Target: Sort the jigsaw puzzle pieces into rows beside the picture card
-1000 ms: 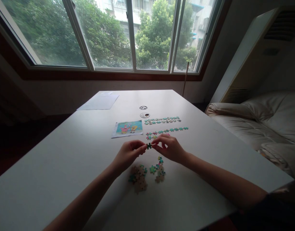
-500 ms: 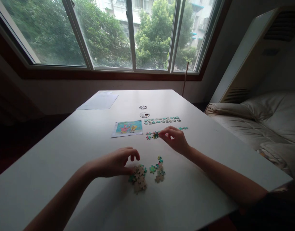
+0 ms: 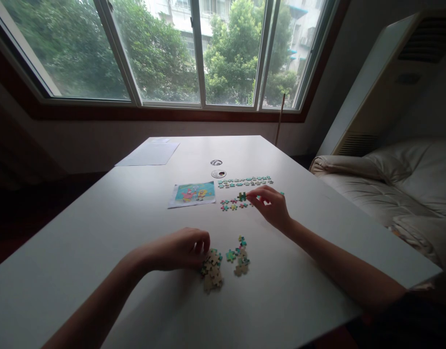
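Note:
My right hand (image 3: 270, 207) pinches a dark green jigsaw puzzle piece (image 3: 242, 196) between thumb and fingertips, just above the rows of pieces. Below it lie two short rows of colourful pieces (image 3: 233, 207), their right part covered by my hand. My left hand (image 3: 184, 248) has its fingers curled in at the left edge of a piece pile (image 3: 213, 275), mostly wooden backs up. What its fingertips hold, if anything, is hidden. A smaller cluster of pieces (image 3: 241, 257) sits right of that pile.
A cartoon picture sheet (image 3: 194, 193) lies left of the rows. Behind my right hand run two longer rows of pieces (image 3: 245, 182). Two round inserts (image 3: 218, 174) are set in the white table (image 3: 135, 208). Paper (image 3: 148, 152) rests at the far left; a sofa (image 3: 397, 169) stands at right.
My right hand has moved slightly right and away from me with the green piece, uncovering more of the pieces below. The fingers of my left hand have curled in and drawn together at the pile.

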`<state>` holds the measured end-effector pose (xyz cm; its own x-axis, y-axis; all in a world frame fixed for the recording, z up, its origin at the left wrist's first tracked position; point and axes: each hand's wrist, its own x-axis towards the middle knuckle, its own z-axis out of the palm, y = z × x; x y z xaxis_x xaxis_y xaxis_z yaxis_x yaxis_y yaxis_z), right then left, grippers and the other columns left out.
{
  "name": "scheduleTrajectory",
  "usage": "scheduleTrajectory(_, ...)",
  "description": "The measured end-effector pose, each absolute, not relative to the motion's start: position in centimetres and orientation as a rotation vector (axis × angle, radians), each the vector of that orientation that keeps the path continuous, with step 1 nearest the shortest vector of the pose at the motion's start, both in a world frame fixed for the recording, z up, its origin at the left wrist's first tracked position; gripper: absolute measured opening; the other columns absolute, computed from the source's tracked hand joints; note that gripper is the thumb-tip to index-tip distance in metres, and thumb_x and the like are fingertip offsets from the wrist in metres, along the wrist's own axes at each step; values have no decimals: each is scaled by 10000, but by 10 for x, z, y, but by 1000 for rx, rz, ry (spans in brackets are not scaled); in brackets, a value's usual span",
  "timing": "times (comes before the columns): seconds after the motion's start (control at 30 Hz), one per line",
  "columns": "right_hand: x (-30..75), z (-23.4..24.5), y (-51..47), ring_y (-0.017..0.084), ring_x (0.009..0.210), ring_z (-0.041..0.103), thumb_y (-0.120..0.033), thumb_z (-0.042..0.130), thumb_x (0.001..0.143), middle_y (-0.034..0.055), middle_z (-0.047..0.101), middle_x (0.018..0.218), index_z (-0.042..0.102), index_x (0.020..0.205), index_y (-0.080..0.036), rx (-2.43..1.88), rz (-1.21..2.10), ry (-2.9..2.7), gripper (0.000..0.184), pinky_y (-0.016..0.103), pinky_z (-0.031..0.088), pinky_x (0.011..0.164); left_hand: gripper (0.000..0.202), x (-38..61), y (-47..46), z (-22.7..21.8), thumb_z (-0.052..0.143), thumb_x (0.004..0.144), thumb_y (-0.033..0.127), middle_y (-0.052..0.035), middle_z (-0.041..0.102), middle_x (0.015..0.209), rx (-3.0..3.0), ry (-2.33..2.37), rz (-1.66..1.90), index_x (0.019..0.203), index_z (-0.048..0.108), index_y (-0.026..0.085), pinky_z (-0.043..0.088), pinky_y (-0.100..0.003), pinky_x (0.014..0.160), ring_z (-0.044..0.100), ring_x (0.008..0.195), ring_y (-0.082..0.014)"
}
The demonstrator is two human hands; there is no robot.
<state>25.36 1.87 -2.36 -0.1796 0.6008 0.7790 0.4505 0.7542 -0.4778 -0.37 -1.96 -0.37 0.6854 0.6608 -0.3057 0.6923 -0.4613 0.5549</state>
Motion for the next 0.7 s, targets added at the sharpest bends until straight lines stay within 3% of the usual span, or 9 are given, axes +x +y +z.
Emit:
scheduleTrajectory(0.33, 308, -16, 52, 81, 538, 497, -320, 527, 796, 27, 630, 776, 647, 796, -191, -1118, 114, -2154, 177, 220, 405, 562, 74, -3, -20, -5, 499, 681, 224, 28, 524, 660, 2236, 1054, -18, 736, 531, 186, 348, -196, 511, 466, 584, -107)
scheduleTrajectory(0.57, 347, -36, 78, 92, 537, 503, -419, 561, 718, 21, 647, 718, 665, 787, -171, -1482, 541, -2275, 278, 203, 371, 522, 37, -3, -19, -7, 479, 668, 213, 38, 493, 615, 2262, 1094, -1, 692, 480, 185, 306, -198, 472, 421, 540, -99)
scheduleTrajectory(0.7, 343, -43, 78, 89, 526, 497, -425, 561, 703, 19, 645, 701, 666, 796, -169, -1514, 614, -2302, 292, 199, 363, 514, 25, -1, -19, -5, 462, 635, 187, 39, 467, 607, 2311, 1103, -4, 652, 444, 184, 296, -203, 476, 398, 541, -99)
